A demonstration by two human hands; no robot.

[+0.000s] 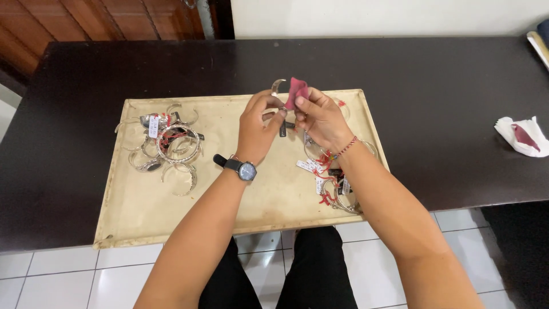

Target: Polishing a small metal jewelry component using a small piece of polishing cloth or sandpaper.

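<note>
My left hand (258,129), with a dark wristwatch on its wrist, pinches a silver cuff bracelet (277,87) above the far edge of a beige tray (137,212). My right hand (321,117), wearing a red and white string bracelet, presses a small dark red cloth (297,91) against that bracelet. A small dark tag hangs under the bracelet between the two hands. On the tray's left lies a pile of silver bangles (168,146) with tags. More tagged bangles (334,186) lie on the right, partly hidden by my right forearm.
The tray sits on a dark table (446,97) and overhangs its near edge. A white tissue with a red cloth piece (523,136) lies at the right. A white tiled floor and my dark trousers show below. A wall and wooden panels stand behind the table.
</note>
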